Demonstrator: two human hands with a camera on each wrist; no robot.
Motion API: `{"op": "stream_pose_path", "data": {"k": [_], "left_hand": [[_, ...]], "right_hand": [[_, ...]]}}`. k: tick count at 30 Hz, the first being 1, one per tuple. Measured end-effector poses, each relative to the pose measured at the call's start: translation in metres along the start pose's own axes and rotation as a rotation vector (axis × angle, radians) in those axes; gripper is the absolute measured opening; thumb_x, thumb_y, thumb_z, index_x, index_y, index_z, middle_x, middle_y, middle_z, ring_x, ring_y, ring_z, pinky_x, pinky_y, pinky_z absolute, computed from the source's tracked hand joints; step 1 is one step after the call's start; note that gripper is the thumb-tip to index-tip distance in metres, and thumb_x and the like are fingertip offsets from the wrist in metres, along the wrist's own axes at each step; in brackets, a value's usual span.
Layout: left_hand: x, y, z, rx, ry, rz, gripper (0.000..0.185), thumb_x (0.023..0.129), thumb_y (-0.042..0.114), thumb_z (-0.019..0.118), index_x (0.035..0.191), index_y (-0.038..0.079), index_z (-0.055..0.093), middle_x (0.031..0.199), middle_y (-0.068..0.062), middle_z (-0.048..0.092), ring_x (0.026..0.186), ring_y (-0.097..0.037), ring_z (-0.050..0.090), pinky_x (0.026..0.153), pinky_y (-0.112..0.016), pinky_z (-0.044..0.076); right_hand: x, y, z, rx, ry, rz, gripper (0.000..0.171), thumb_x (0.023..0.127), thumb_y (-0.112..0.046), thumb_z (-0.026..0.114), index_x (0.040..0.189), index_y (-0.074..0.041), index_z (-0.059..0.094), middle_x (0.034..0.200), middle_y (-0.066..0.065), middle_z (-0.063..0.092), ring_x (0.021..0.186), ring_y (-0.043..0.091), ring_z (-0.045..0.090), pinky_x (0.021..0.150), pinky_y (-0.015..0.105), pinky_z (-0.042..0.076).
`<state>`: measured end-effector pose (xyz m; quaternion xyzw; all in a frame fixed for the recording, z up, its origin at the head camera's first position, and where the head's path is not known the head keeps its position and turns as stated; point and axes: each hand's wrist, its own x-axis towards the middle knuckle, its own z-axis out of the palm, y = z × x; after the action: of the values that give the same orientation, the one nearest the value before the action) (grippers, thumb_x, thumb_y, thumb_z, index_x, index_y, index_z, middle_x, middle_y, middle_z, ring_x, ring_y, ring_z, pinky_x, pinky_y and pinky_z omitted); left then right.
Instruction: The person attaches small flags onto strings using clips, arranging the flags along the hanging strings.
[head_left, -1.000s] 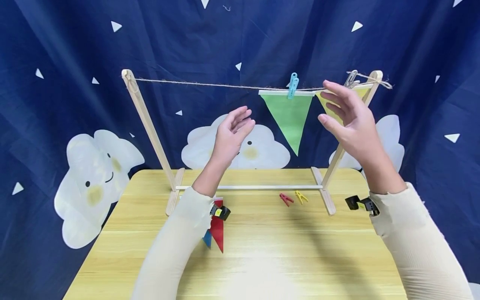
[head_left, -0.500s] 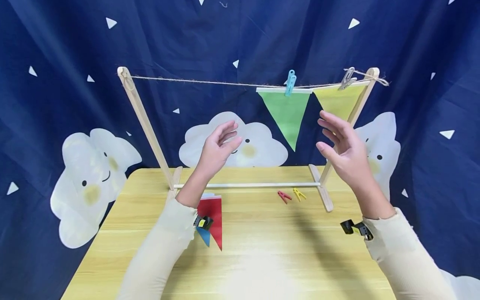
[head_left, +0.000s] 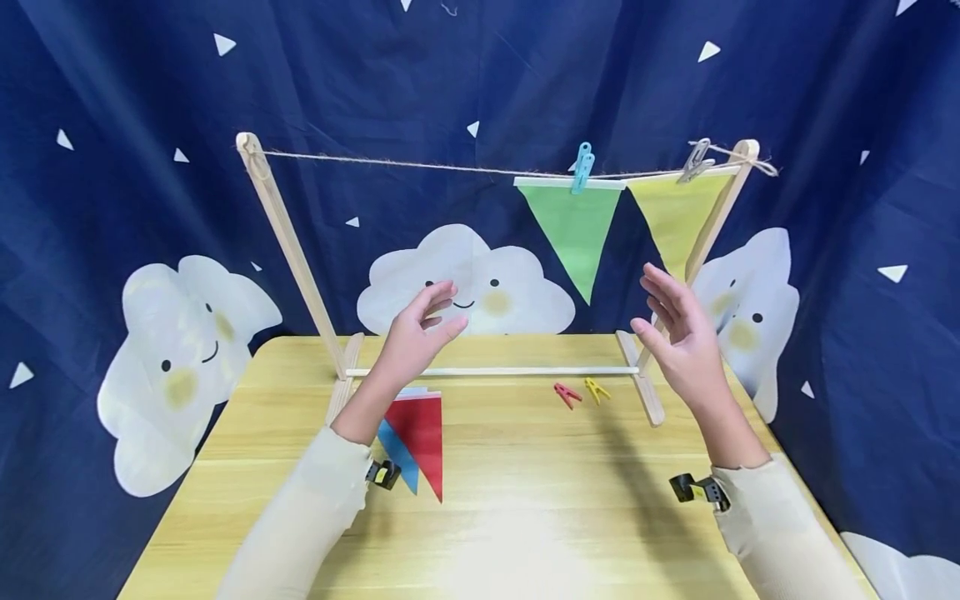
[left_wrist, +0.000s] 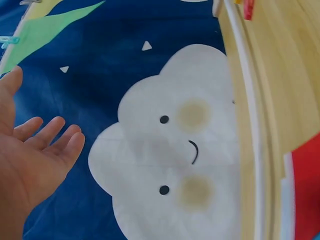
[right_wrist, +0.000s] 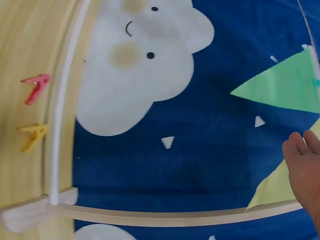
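Observation:
My left hand [head_left: 417,335] hovers above the table's left part, fingers relaxed and holding nothing. On the right, my right hand [head_left: 681,340] is raised with loosely bent fingers, also holding nothing, just below the yellow pennant [head_left: 678,215]. A grey clothespin [head_left: 696,161] fixes that pennant to the twine [head_left: 420,166], and a blue clothespin [head_left: 582,168] fixes the green pennant [head_left: 573,229] beside it. Below my left hand, a red pennant [head_left: 422,437] lies partly over a blue pennant [head_left: 399,457] on the table. A red clothespin [head_left: 567,395] and a yellow clothespin [head_left: 597,389] lie farther right.
The twine runs between a left wooden post [head_left: 288,250] and a right wooden post [head_left: 716,218]. A white rod [head_left: 495,371] joins the posts low down, near the back of the wooden table [head_left: 525,467]. Behind hangs a dark blue curtain [head_left: 390,75] with cloud shapes.
Both hands have come down from near the twine and drawn back toward the body, the left also moving left. More of the yellow, red and blue pennants shows. The hung pennants stay put.

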<state>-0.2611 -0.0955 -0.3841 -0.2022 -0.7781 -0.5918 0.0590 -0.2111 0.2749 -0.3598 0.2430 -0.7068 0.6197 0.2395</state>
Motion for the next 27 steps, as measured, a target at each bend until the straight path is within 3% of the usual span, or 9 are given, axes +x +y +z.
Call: {"op": "stream_pose_path", "data": {"k": [9, 20, 22, 27], "left_hand": [[-0.026, -0.031, -0.004, 0.114, 0.024, -0.068, 0.064, 0.096, 0.031, 0.075, 0.152, 0.016, 0.048, 0.152, -0.008, 0.055, 0.142, -0.028, 0.050, 0.115, -0.053, 0.043], [-0.047, -0.074, -0.013, 0.207, 0.033, -0.115, 0.068, 0.095, 0.032, 0.076, 0.153, 0.013, 0.047, 0.153, -0.012, 0.054, 0.142, -0.032, 0.050, 0.114, -0.053, 0.044], [-0.049, -0.082, -0.013, 0.229, 0.037, -0.122, 0.069, 0.095, 0.033, 0.076, 0.154, 0.013, 0.047, 0.154, -0.012, 0.054, 0.143, -0.031, 0.049, 0.115, -0.054, 0.043], [-0.056, -0.096, -0.012, 0.283, 0.051, -0.154, 0.072, 0.092, 0.037, 0.079, 0.152, 0.013, 0.048, 0.152, -0.010, 0.055, 0.142, -0.031, 0.049, 0.115, -0.054, 0.043]], "right_hand": [[-0.032, 0.036, -0.002, -0.205, 0.047, 0.175, 0.061, 0.098, 0.003, 0.065, 0.155, -0.005, 0.043, 0.158, 0.007, 0.047, 0.145, 0.019, 0.046, 0.116, 0.017, 0.035], [-0.058, 0.083, 0.000, -0.274, 0.052, 0.312, 0.068, 0.098, -0.007, 0.070, 0.158, -0.010, 0.039, 0.160, 0.015, 0.043, 0.148, 0.032, 0.040, 0.115, 0.011, 0.033], [-0.062, 0.089, 0.000, -0.292, 0.047, 0.333, 0.068, 0.097, -0.008, 0.071, 0.158, -0.009, 0.039, 0.161, 0.015, 0.043, 0.148, 0.034, 0.040, 0.119, 0.018, 0.033], [-0.072, 0.109, 0.003, -0.340, 0.017, 0.376, 0.073, 0.095, -0.010, 0.074, 0.158, -0.006, 0.037, 0.160, 0.020, 0.041, 0.148, 0.039, 0.040, 0.122, 0.049, 0.031]]}}
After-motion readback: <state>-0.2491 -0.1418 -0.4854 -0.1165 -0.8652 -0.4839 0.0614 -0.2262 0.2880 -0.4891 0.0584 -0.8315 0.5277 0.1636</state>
